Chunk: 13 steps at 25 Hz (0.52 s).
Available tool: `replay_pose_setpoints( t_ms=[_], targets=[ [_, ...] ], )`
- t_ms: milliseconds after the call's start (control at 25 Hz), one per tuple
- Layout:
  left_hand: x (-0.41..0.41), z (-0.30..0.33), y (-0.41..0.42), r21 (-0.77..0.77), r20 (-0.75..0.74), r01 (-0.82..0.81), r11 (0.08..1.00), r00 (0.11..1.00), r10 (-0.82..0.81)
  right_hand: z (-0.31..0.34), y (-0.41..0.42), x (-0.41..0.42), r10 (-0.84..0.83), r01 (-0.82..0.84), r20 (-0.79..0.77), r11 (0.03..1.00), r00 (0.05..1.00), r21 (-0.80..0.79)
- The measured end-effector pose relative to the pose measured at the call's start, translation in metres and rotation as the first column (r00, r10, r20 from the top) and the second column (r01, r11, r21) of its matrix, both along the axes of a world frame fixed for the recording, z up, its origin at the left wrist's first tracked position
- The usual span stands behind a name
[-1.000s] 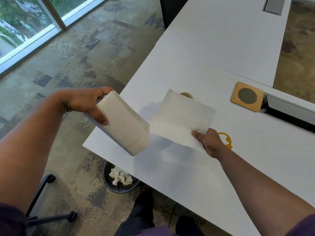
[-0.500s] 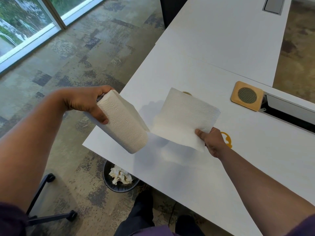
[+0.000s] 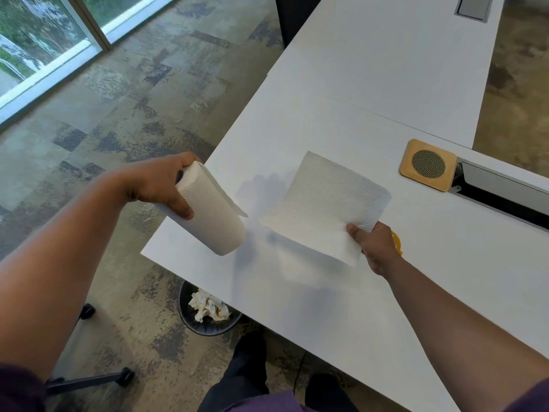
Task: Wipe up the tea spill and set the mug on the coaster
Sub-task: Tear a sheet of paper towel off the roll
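Fingers [image 3: 355,233] on sheet [image 3: 325,203] above table [image 3: 386,84]

Paper towel sheet [image 3: 325,203]: white, embossed, torn free, held flat w/ slight curl above the bench, pinched at its near right corner. Towel roll [image 3: 212,217]: white, tilted, gripped at its upper end, apart from the sheet. Coaster [image 3: 427,165]: square, wood, round mesh centre, flat on bench, right of sheet; yellow mug [image 3: 396,242] mostly hidden.

Sheet is now coming free from the roll

The paper towel sheet [image 3: 325,203] is separating from the paper towel roll [image 3: 212,217]; the right hand [image 3: 375,248] is carrying it away rightward.
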<state>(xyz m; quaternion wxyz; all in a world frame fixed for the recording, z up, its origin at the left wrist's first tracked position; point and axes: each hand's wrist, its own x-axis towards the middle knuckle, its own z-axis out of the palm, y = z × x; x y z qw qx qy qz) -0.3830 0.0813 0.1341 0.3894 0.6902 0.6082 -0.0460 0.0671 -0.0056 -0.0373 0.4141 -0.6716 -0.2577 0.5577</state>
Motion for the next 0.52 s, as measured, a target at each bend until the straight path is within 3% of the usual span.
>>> replay_pose_setpoints(
  t_ms=[80, 280, 520],
  targets=[
    [0.009, -0.010, -0.004, 0.037, -0.045, 0.004, 0.999, 0.999, -0.003, -0.001, -0.002, -0.001, -0.010, 0.010, -0.016, 1.000, 1.000, -0.004],
    [0.031, -0.034, -0.018, 0.124, -0.369, 0.098, 0.987, 0.928, -0.045, -0.004, -0.007, -0.001, -0.032, 0.032, -0.019, 0.999, 0.999, -0.010],
    [0.043, -0.052, -0.030, 0.145, -0.411, 0.071, 0.987, 0.911, -0.005, -0.005, -0.013, 0.000, -0.033, 0.033, -0.014, 0.999, 0.999, -0.013]
  ],
)
